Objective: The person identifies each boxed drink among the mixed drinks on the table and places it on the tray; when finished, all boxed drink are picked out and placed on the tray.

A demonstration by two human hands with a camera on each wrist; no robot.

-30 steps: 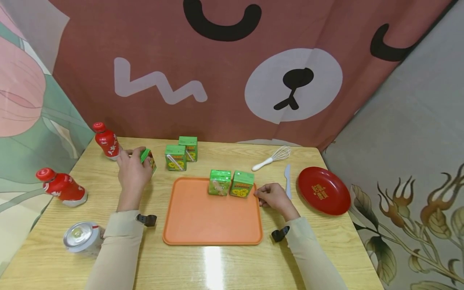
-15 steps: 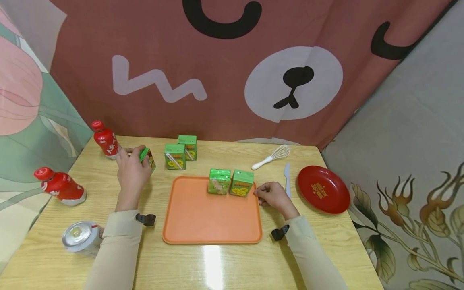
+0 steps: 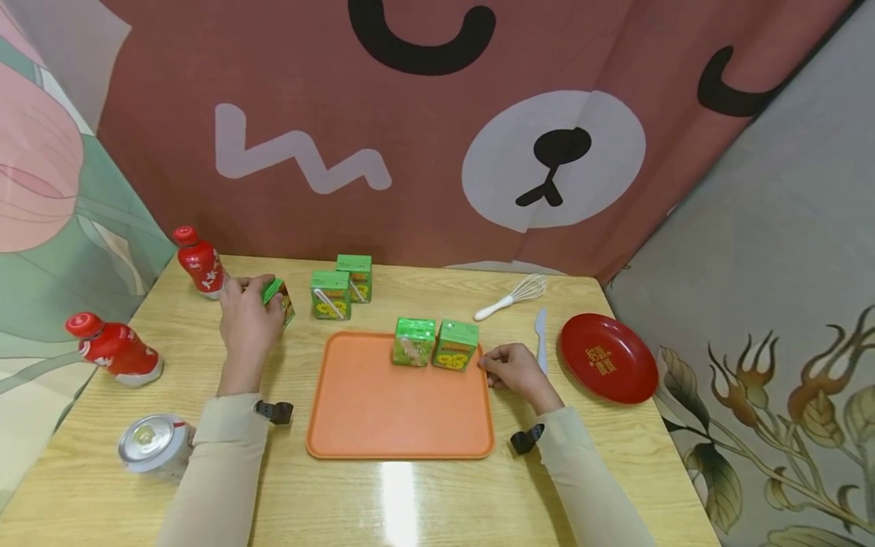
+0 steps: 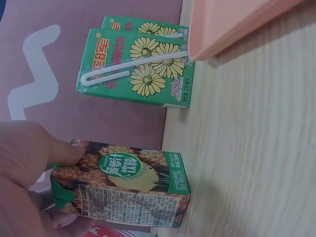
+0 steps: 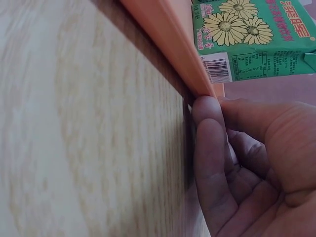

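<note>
My left hand (image 3: pixel 249 323) grips the top of a pineapple juice carton (image 4: pixel 131 180) that stands on the table at the back left. In the left wrist view, the thumb lies on one side and fingers reach round the other. My right hand (image 3: pixel 521 374) pinches the right rim of an orange tray (image 3: pixel 399 418) between thumb and fingers; the right wrist view shows this close up. Two green drink cartons, one (image 3: pixel 413 343) beside the other (image 3: pixel 456 346), stand at the tray's back right. Two more green cartons, one (image 3: pixel 331 296) in front of the other (image 3: pixel 361 278), stand behind the tray.
On the left are two red bottles, one (image 3: pixel 200 262) behind the other (image 3: pixel 121 352), and a silver can (image 3: pixel 157 448). A white whisk (image 3: pixel 509 298), a pale plastic knife (image 3: pixel 541 334) and a red plate (image 3: pixel 608 358) lie right of the tray. A patterned cloth closes off the back.
</note>
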